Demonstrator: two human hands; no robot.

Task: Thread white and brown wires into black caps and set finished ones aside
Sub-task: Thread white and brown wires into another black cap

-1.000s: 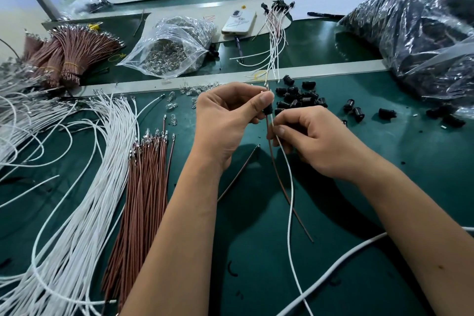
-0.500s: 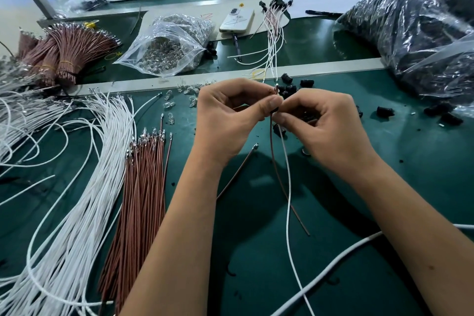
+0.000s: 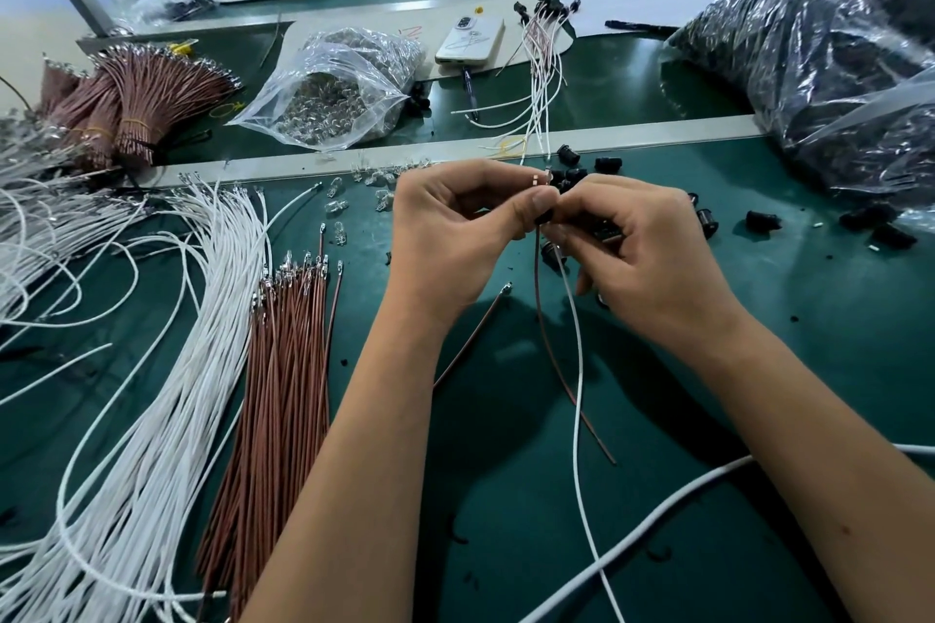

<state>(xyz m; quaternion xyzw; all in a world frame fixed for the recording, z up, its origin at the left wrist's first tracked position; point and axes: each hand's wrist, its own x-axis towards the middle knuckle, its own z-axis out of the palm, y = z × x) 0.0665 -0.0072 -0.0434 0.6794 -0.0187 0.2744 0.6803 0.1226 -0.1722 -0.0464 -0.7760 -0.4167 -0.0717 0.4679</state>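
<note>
both hands [image 3: 546, 218] meet above the worktop [image 3: 506, 496], left hand [image 3: 455, 238] and right hand [image 3: 642, 258] pinching a small black cap [image 3: 544, 217] with limp, light brown wire [image 3: 544, 319] and white wire [image 3: 577, 369] dangling; best gripped near terminals.

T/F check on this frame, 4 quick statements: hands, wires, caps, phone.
1. Both hands, left hand and right hand, pinch a black cap between them. True.
2. Only a white wire hangs from the cap. False: a brown wire and a white wire both hang.
3. Loose black caps lie beyond the hands. True.
4. The phone lies on the brown wire bundle. False: it lies farther back, beside a clear bag.
</note>
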